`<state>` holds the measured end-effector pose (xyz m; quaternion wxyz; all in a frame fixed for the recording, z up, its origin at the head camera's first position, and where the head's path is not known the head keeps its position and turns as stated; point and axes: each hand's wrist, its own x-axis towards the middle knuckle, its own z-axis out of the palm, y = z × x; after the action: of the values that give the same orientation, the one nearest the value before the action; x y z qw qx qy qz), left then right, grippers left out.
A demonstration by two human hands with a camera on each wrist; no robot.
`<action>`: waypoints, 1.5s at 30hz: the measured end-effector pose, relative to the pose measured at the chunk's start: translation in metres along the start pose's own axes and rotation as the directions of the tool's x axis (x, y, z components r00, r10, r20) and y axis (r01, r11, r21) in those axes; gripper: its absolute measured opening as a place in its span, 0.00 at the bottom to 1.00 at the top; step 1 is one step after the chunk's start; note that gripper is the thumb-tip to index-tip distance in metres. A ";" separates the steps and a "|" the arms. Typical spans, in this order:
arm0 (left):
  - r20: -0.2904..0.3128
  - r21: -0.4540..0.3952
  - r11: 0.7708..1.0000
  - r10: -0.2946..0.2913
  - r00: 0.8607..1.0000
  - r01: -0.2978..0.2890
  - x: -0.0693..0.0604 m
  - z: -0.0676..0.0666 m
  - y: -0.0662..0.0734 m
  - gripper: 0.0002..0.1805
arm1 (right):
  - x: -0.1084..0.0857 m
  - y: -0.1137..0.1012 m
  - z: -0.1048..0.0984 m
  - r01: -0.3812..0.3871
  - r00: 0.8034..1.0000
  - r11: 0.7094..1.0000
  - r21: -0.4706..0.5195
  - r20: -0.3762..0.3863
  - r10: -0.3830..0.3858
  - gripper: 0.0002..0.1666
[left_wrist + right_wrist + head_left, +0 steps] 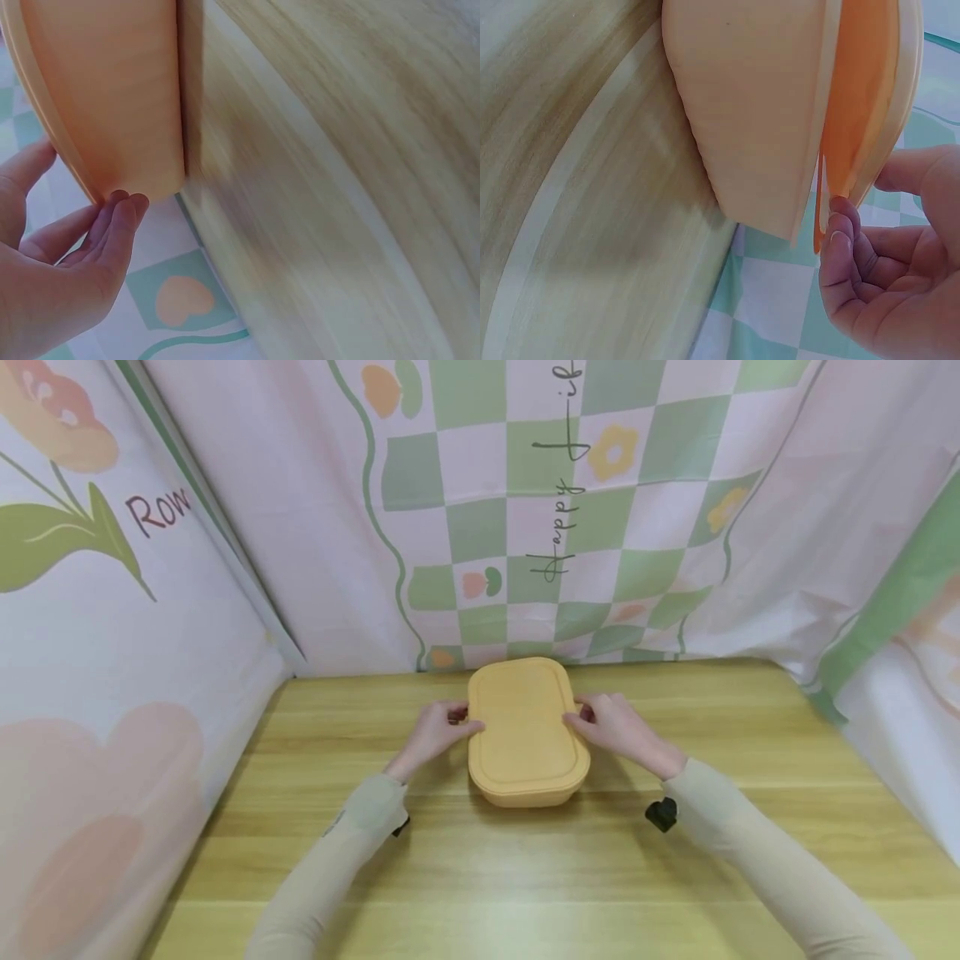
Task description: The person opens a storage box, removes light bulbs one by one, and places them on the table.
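A yellow-orange box (528,799) with rounded corners stands on the table, its lid (525,718) on top. At its left side the left hand (435,733) pinches the lid's edge; the left wrist view shows that hand (67,270) with the thumb above the rim and curled fingertips under it, against the box (112,97). The right hand (618,731) pinches the lid's right edge. In the right wrist view a gap parts the lid (911,60) from the box (742,105), with the right hand's (900,277) fingertips beneath the lid's edge.
The wooden table (487,893) reaches back to a hanging cloth (540,527) with green and white checks, close behind the box. More printed cloth (97,652) hangs on the left, and another cloth (900,635) on the right.
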<state>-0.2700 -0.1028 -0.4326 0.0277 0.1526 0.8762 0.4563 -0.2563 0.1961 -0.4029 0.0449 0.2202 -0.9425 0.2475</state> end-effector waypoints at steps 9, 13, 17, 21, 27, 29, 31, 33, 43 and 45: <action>-0.022 -0.014 0.999 -0.048 0.999 0.047 0.002 -0.002 0.000 0.23 | 0.000 -0.003 0.000 0.008 1.000 1.000 -0.006 -0.012 -0.008 0.14; -0.036 0.010 0.998 -0.058 0.998 0.059 0.002 -0.002 0.002 0.22 | -0.001 -0.003 0.000 0.017 1.000 1.000 0.002 -0.020 -0.017 0.13; -0.052 0.040 0.998 -0.054 0.997 0.056 0.001 -0.001 0.005 0.21 | -0.001 -0.004 -0.002 0.017 1.000 1.000 0.006 -0.018 -0.017 0.12; -0.067 0.063 0.996 -0.065 0.996 0.069 0.000 -0.001 0.008 0.22 | 0.000 -0.006 -0.003 0.012 1.000 1.000 0.008 -0.012 -0.011 0.12; -0.092 0.086 0.994 -0.062 0.994 0.070 0.000 -0.004 0.014 0.21 | 0.000 -0.009 -0.004 0.010 1.000 1.000 0.008 -0.017 -0.010 0.13; -0.096 0.085 0.994 -0.066 0.993 0.074 0.000 -0.006 0.016 0.19 | 0.001 -0.010 -0.004 0.011 1.000 1.000 0.001 -0.022 -0.011 0.15; -0.099 0.077 0.994 -0.076 0.992 0.084 0.000 -0.009 0.017 0.20 | 0.001 -0.012 -0.004 0.013 1.000 1.000 -0.004 -0.026 -0.014 0.18; -0.097 0.070 0.994 -0.079 0.992 0.086 0.000 -0.013 0.018 0.21 | 0.002 -0.014 -0.004 0.019 1.000 1.000 -0.004 -0.024 -0.019 0.19; -0.079 0.045 0.987 -0.150 0.986 0.154 -0.002 -0.034 0.021 0.23 | 0.014 -0.034 -0.003 0.060 0.998 0.998 -0.033 -0.008 -0.060 0.15; -0.082 0.050 0.987 -0.151 0.985 0.155 -0.003 -0.039 0.021 0.22 | 0.017 -0.038 -0.002 0.059 0.998 0.998 -0.031 0.000 -0.059 0.13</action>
<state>-0.2691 -0.1236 -0.3935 0.0243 0.0677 0.8983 0.4334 -0.2551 0.1604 -0.3812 0.0559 0.2471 -0.9393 0.2314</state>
